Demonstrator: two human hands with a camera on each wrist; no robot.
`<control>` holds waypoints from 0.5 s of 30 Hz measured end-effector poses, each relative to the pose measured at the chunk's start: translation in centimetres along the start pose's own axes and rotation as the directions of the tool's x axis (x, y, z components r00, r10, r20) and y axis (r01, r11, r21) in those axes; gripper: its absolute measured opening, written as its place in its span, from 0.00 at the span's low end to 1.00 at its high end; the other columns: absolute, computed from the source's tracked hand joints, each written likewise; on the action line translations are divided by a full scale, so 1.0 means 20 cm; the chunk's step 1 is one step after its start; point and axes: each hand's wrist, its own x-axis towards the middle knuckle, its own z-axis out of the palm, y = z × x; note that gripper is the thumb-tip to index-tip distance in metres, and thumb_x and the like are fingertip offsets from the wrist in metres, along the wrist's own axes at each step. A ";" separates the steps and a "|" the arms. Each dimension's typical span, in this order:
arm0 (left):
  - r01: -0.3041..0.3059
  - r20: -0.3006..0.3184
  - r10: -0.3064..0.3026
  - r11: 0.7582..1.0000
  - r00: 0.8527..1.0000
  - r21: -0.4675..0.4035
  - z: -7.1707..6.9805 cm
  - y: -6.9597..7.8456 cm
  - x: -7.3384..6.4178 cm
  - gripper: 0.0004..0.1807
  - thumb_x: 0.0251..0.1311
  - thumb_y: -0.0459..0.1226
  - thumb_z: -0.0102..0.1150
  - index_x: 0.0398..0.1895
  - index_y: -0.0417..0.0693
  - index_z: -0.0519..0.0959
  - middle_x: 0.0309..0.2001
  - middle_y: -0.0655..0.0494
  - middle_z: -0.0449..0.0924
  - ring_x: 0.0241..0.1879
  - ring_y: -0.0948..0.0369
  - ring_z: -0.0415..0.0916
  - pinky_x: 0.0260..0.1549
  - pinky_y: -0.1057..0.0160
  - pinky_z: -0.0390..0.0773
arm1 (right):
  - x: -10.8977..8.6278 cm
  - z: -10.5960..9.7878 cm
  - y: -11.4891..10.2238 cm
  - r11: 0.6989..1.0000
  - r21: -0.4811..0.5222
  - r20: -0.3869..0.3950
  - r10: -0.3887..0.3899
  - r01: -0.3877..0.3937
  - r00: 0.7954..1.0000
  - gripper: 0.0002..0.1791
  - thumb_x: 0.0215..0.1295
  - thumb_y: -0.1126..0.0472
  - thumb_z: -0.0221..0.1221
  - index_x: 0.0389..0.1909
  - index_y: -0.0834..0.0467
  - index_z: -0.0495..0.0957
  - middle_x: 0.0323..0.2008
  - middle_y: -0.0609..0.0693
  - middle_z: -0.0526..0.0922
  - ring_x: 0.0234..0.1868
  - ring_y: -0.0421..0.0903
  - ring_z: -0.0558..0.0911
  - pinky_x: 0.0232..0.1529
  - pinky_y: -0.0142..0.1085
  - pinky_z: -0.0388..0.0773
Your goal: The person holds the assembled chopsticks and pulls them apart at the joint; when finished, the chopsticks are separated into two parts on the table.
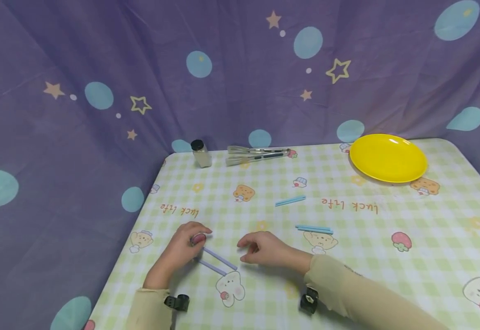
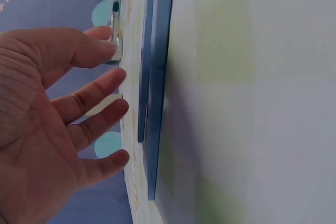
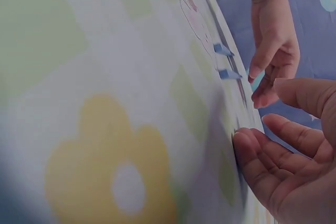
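Two slim lavender sticks [image 1: 220,259] lie side by side, slightly apart, on the checked tablecloth; they look blue in the left wrist view. My left hand [image 1: 180,245] hovers over their far ends, hiding part of them in the head view. In the left wrist view its loosely bent fingers [image 2: 107,85] hold nothing, with a gap to the sticks [image 2: 156,98]. To the right of the sticks' near ends is my right hand [image 1: 266,249], low over the cloth, fingers relaxed and nothing between them. The right wrist view shows two stick ends [image 3: 230,74] beyond that hand.
Two pairs of light-blue sticks lie beyond my right hand, one nearer [image 1: 314,229] and one farther [image 1: 291,200]. Along the back edge are a black-capped jar [image 1: 201,155], metal tongs [image 1: 258,157] and a yellow plate [image 1: 388,158]. A purple curtain [image 1: 231,101] hangs behind the table.
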 end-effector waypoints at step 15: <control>0.090 0.097 -0.103 0.987 0.990 0.131 -0.03 -0.02 0.03 0.13 0.44 0.26 0.70 0.34 0.48 0.83 0.40 0.52 0.72 0.44 0.51 0.66 0.45 0.50 0.68 | 0.03 0.10 -0.05 0.991 -0.130 0.031 0.025 -0.021 0.999 0.23 0.53 0.59 0.72 0.50 0.61 0.80 0.37 0.46 0.79 0.29 0.33 0.74 0.37 0.28 0.73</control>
